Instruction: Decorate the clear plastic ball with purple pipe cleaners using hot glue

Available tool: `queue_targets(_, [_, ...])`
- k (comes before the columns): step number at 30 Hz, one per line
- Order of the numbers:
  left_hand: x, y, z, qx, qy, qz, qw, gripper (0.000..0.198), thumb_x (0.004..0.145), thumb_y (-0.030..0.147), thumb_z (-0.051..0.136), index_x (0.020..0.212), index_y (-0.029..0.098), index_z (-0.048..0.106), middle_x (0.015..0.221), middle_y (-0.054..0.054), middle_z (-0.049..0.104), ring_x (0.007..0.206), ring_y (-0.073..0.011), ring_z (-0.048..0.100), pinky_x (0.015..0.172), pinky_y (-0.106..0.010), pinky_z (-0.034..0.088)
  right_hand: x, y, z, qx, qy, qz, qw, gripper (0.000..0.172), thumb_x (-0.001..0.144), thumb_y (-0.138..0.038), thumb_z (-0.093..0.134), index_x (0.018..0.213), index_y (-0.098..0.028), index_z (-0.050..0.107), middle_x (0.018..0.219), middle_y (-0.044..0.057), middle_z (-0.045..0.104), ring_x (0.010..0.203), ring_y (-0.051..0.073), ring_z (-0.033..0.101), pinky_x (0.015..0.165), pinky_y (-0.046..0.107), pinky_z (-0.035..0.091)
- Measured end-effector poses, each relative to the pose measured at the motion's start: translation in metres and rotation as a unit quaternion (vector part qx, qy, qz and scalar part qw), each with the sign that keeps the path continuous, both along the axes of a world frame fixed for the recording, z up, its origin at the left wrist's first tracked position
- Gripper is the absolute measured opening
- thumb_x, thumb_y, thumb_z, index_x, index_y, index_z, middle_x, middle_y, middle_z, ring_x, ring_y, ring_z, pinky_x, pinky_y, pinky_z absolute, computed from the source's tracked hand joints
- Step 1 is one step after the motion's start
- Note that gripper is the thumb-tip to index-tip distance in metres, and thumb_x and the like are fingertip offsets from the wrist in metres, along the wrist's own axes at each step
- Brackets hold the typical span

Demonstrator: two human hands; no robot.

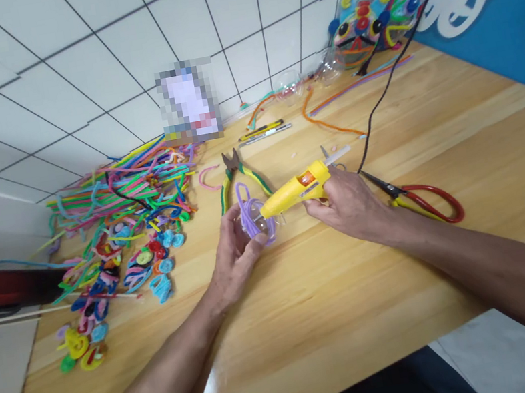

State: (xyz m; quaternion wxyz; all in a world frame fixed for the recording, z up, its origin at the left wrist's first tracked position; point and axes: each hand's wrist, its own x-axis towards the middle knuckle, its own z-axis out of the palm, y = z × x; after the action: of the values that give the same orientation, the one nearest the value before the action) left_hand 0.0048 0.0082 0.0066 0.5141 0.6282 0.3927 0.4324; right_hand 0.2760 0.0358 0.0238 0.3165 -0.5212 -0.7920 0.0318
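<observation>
My left hand (235, 252) is closed around a small clear ball with purple pipe cleaner (246, 213) looped over it. Gripped in my right hand (349, 201) is a yellow glue gun (292, 192), a pale glue stick poking out of its back end. The gun's nozzle points left and meets the ball, or lies just in front of it; I cannot tell which. Just beyond the ball lie pliers (232, 163) with green and yellow handles, jaws pointing away. Right of my right hand rest scissors (425, 198) with red and yellow handles.
Pipe cleaners (125, 197) in many colours pile up at the left, with several coiled shapes (158, 269) before them. Craft knives (261, 132), clear balls (290, 86) and decorated balls (365, 29) lie along the tiled wall. A black cord (393, 75) hangs down to the table at the right.
</observation>
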Motion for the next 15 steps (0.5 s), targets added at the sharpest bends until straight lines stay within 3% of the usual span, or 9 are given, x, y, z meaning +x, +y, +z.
queue_targets(15, [0.0005,-0.0007,0.0019,-0.005,-0.024,0.009,1.000,0.061,0.102,0.049,0.082,0.151,0.030,0.052,0.147,-0.010,0.069,0.128,-0.0271,0.070,0.111,-0.046,0.061,0.0023,0.0010,-0.0030,0.020,0.012,0.003,1.000,0.007,0.088,-0.019,0.062,0.093,-0.021,0.067,0.087,0.009,0.073,0.074,0.023,0.064,0.066,0.035,0.048])
